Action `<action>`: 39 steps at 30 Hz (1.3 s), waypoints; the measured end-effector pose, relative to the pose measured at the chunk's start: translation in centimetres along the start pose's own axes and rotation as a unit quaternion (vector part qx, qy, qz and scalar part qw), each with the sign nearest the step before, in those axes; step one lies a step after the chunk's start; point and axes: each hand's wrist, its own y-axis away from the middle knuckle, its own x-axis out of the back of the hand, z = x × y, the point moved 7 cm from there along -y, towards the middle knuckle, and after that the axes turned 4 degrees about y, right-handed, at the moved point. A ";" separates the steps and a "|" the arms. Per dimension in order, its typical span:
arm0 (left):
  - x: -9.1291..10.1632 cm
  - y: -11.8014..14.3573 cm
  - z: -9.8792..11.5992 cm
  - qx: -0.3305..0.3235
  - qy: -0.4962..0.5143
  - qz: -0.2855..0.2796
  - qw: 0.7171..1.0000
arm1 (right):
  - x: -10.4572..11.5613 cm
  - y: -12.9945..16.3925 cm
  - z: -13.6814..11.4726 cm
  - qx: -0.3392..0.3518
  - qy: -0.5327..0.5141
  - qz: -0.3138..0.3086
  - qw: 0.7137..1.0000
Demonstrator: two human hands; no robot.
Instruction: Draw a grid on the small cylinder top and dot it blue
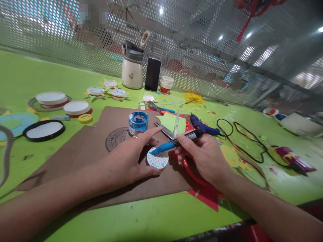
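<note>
My left hand steadies a small white round lid marked with blue lines, fingers curled around its left edge on the brown cardboard sheet. My right hand grips a blue marker, its tip touching the lid's upper left. A blue-smeared paint jar stands just behind my left hand.
Scissors, a green paper piece, a blue glue gun with black cord, a cream flask, a phone and several white lids lie on the green table. A perforated metal screen stands behind.
</note>
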 end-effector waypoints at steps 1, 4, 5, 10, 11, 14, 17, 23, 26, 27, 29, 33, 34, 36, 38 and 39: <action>0.0 0.0 0.0 -0.004 0.004 -0.001 1.000 | 0.1 0.0 0.0 0.003 -0.003 0.006 1.000; -0.1 0.0 -0.2 -0.004 0.010 -0.003 1.000 | 0.4 0.1 -0.1 0.012 -0.008 0.013 1.000; -0.1 0.0 -0.3 -0.003 0.008 -0.003 1.000 | 0.4 0.1 -0.1 0.012 -0.006 0.011 1.000; 0.0 0.1 -0.2 -0.011 -0.004 -0.002 1.000 | 0.3 -0.1 0.1 0.010 0.009 0.005 1.000; 0.0 0.1 -0.1 -0.014 -0.003 -0.002 1.000 | 0.2 -0.1 0.1 0.011 0.006 0.004 1.000; -0.1 0.1 0.1 -0.023 0.003 -0.005 1.000 | 0.3 0.0 0.2 0.010 -0.001 0.007 1.000; 0.0 0.0 0.1 -0.016 -0.002 -0.003 1.000 | 0.3 0.0 0.6 0.001 -0.012 0.003 1.000; 0.0 -0.1 -0.1 -0.005 0.006 0.001 1.000 | 0.6 -0.1 0.7 0.005 -0.026 0.009 1.000; 0.0 -0.1 -0.1 -0.003 0.004 -0.005 1.000 | 0.6 0.1 0.3 0.012 -0.024 0.017 0.999; -0.1 -0.1 0.0 -0.005 0.004 -0.007 1.000 | 0.5 0.1 0.1 0.017 -0.026 0.019 0.999; -0.1 0.0 0.1 -0.010 0.006 -0.012 1.000 | 0.4 0.2 -0.5 0.031 -0.028 0.019 0.999; 0.0 0.0 0.3 -0.023 0.003 -0.005 1.000 | 0.1 0.5 -1.2 0.053 -0.006 0.017 0.998; 0.0 0.0 0.4 -0.024 -0.001 -0.004 1.000 | 0.0 0.5 -1.2 0.054 0.003 0.018 0.998; 0.1 0.0 0.4 -0.023 -0.011 -0.003 1.000 | 0.0 0.6 -1.0 0.047 0.020 0.023 0.998; 0.1 0.0 0.5 -0.024 -0.019 -0.002 1.000 | 0.0 0.7 -0.5 0.030 0.030 0.028 0.999; 0.2 0.0 0.5 -0.025 -0.020 -0.001 0.999 | 0.0 0.8 -0.2 0.020 0.032 0.031 0.999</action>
